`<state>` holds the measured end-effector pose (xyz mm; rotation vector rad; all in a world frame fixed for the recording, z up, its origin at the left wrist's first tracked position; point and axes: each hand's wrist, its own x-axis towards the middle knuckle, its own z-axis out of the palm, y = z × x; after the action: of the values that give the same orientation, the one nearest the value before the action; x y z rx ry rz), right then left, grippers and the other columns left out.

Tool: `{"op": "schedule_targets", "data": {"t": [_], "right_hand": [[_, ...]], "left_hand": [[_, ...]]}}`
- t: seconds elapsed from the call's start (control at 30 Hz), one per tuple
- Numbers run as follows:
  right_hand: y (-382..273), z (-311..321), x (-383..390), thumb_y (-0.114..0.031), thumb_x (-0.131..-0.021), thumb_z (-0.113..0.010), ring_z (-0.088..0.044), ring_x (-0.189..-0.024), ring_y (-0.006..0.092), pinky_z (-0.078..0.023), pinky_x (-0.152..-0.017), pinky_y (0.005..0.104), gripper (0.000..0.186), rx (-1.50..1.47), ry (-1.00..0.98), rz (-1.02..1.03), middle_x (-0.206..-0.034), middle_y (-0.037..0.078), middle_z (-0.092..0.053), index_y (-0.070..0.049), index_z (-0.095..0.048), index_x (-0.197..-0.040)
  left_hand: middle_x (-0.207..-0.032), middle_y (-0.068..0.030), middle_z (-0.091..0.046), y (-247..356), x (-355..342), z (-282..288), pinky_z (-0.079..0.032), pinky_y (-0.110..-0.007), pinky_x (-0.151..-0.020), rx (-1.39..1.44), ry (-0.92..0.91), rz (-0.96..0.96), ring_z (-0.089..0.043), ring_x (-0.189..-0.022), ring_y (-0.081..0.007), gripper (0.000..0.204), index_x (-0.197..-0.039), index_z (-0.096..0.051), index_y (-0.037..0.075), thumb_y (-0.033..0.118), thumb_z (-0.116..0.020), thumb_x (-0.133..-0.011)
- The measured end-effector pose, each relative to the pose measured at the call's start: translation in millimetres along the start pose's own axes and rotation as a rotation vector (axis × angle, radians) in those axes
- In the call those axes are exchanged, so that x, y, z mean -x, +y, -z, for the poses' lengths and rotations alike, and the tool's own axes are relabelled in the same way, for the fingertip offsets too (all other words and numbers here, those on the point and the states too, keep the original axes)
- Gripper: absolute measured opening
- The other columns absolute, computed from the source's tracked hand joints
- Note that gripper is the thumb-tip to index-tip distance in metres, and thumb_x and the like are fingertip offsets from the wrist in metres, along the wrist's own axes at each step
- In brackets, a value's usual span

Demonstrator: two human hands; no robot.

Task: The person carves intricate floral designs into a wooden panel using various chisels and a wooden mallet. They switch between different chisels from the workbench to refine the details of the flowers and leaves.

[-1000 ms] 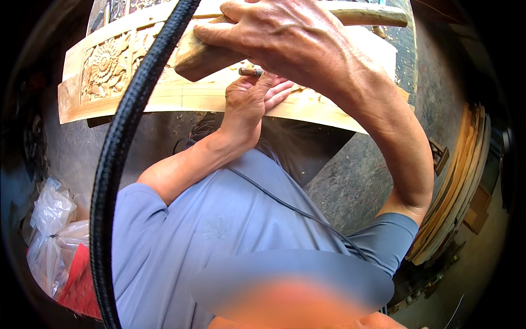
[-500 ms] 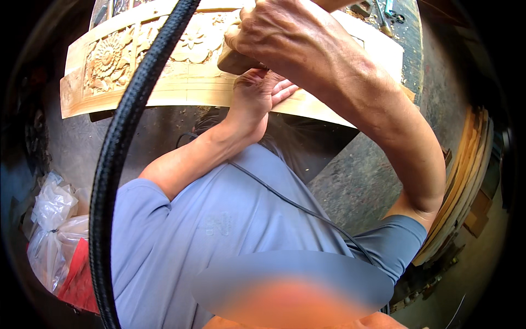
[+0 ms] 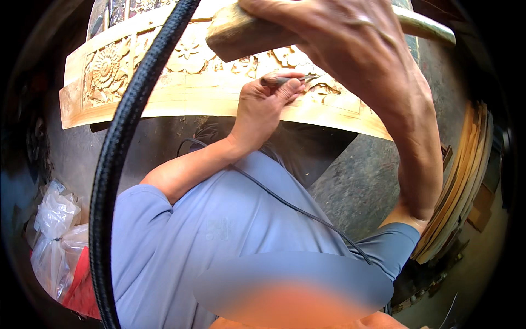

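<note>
1. The left hand (image 3: pixel 263 107) at upper centre grips a chisel (image 3: pixel 287 80), tip on the carved wooden panel (image 3: pixel 181 82) across the top.
2. The right hand (image 3: pixel 339 33) closes around a wooden mallet (image 3: pixel 241 34), raised above the chisel to strike.

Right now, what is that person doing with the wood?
The person is carving a long wooden panel with flower patterns. The left hand holds a thin chisel against the carved part. The right hand grips a wooden mallet, raised above the chisel. A thick black braided cord hangs across the view.
</note>
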<state>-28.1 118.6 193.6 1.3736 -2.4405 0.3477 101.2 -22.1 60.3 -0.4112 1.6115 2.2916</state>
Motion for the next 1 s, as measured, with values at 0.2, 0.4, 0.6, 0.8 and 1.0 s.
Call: {"op": "schedule_targets", "data": {"t": [0.2,0.4,0.6,0.8,1.0], "right_hand": [[21.8,3.1,51.1,0.002,-0.073,-0.084,-0.08,-0.093,0.0273,-0.064,-0.078,0.0366,0.062,-0.113,0.317,-0.296,-0.112,0.014,-0.081,-0.013,-0.075,-0.133],[30.4,6.2,128.0,-0.024,-0.085,-0.093,-0.081,-0.099,0.0237,-0.065,-0.09,0.0358,0.058,-0.106,0.327,-0.771,-0.11,0.01,-0.083,-0.013,-0.072,-0.138],[-0.2,-17.2,173.3,-0.021,-0.085,-0.094,-0.08,-0.094,0.0188,-0.065,-0.088,0.0345,0.051,-0.403,0.397,-1.212,-0.105,0.007,-0.083,-0.008,-0.073,-0.13],[-22.1,-53.4,207.3,-0.017,-0.085,-0.09,-0.078,-0.09,0.016,-0.062,-0.087,0.0337,0.047,-0.446,0.41,-1.356,-0.102,0.009,-0.083,-0.001,-0.073,-0.126],[-28.9,-52.8,208.0,-0.01,-0.089,-0.086,-0.072,-0.1,0.0137,-0.058,-0.094,0.032,0.041,-0.531,0.376,-1.415,-0.11,0.006,-0.079,0.002,-0.071,-0.125]], "left_hand": [[-0.111,-0.0113,-0.08,0.7,0.4,-5.8,-0.063,-0.03,-0.095,-0.059,-0.129,-0.3,-0.077,-0.104,-0.0166,0.014,-0.118,-0.075,-0.005,0.002,-0.068,-0.107],[-0.112,-0.0127,-0.08,25.4,-22.3,-14.7,-0.067,-0.034,-0.093,0.042,-0.088,-0.24,-0.079,-0.101,-0.0207,0.024,-0.123,-0.075,-0.004,0.015,-0.066,-0.11],[-0.102,-0.0112,-0.081,7.3,-29.2,19.8,-0.064,-0.029,-0.077,-0.426,-0.061,-0.689,-0.078,-0.086,-0.0172,0.02,-0.117,-0.077,-0.001,0.002,-0.079,-0.098],[-0.099,-0.0121,-0.082,7.6,-24.9,12.3,-0.063,-0.031,-0.066,-0.834,-0.213,-0.976,-0.08,-0.081,-0.0207,0.039,-0.12,-0.079,0.004,-0.004,-0.087,-0.083],[-0.104,-0.0134,-0.081,1.0,-28.4,5.1,-0.062,-0.032,-0.063,-0.966,-0.229,-1.12,-0.079,-0.08,-0.0236,0.039,-0.115,-0.078,0.004,0.006,-0.093,-0.078]]}}
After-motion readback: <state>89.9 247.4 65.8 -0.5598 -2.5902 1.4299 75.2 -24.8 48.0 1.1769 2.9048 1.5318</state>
